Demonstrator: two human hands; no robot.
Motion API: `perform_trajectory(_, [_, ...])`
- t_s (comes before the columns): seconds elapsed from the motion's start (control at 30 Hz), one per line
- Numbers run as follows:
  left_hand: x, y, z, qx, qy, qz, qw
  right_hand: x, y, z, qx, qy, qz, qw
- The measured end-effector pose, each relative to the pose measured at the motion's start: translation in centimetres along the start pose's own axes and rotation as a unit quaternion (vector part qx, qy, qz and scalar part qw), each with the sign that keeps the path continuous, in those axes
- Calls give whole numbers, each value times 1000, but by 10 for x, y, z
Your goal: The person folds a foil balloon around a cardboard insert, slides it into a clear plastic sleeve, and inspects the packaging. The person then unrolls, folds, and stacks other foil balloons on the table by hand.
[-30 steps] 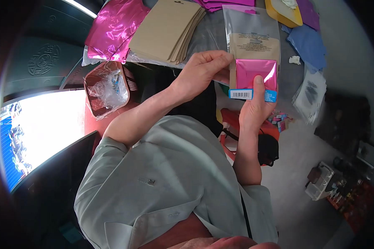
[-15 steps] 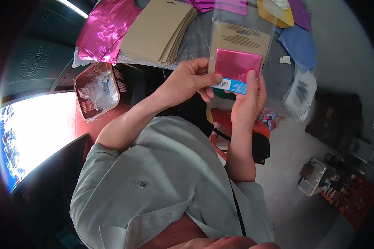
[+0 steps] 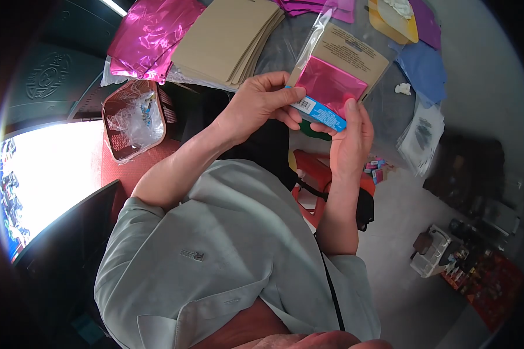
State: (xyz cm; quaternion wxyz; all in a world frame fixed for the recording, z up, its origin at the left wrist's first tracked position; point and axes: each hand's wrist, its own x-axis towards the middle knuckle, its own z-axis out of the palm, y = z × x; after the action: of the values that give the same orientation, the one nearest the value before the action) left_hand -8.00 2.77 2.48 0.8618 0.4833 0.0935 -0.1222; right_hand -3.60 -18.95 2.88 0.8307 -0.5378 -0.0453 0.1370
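Note:
Both hands hold a packaged item (image 3: 335, 88) up over the near edge of the table. It has a brown printed card at the top, a shiny pink front and a blue strip with a barcode along the bottom; clear film stands off its upper left side. My left hand (image 3: 268, 103) pinches the lower left corner, thumb on the barcode end. On the lower right, my right hand (image 3: 351, 139) grips the other corner, its thumb pressed on the pink face. The fingers behind the package are partly hidden.
A stack of brown cards (image 3: 224, 38) and pink foil sheets (image 3: 151, 38) lie on the table. Blue sheets (image 3: 419, 67), a yellow container (image 3: 393, 23) and printed sheets (image 3: 420, 139) are at the right. A basket (image 3: 113, 136) holding clear plastic stands left below the table.
The package has tilted clockwise and its bottom blue strip now shows more fully. Its clear film has bunched toward the upper left. Both hands keep hold of it.

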Motion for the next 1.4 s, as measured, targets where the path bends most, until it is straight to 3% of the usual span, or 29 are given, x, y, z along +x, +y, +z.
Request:
perform_trajectory(0.27, [1, 7, 2, -22, -2, 18, 1000, 4, 1, -17, -120, -7, -8, 993])
perform_trajectory(0.37, [6, 3, -3, -23, -8, 0, 1000, 5, -6, -16, -127, -3, 39, 991])
perform_trajectory(0.77, [7, 6, -5, -68, -39, -13, 997, 14, -7, -43, -29, -141, 22, 989])
perform_trajectory(1.03, [7, 8, -3, -77, -43, -13, 996, 13, -6, -43, -54, -178, -8, 983])
perform_trajectory(1.4, [5, 10, 0, -103, -67, -5, 992, 4, 1, -18, 28, -105, -32, 994])
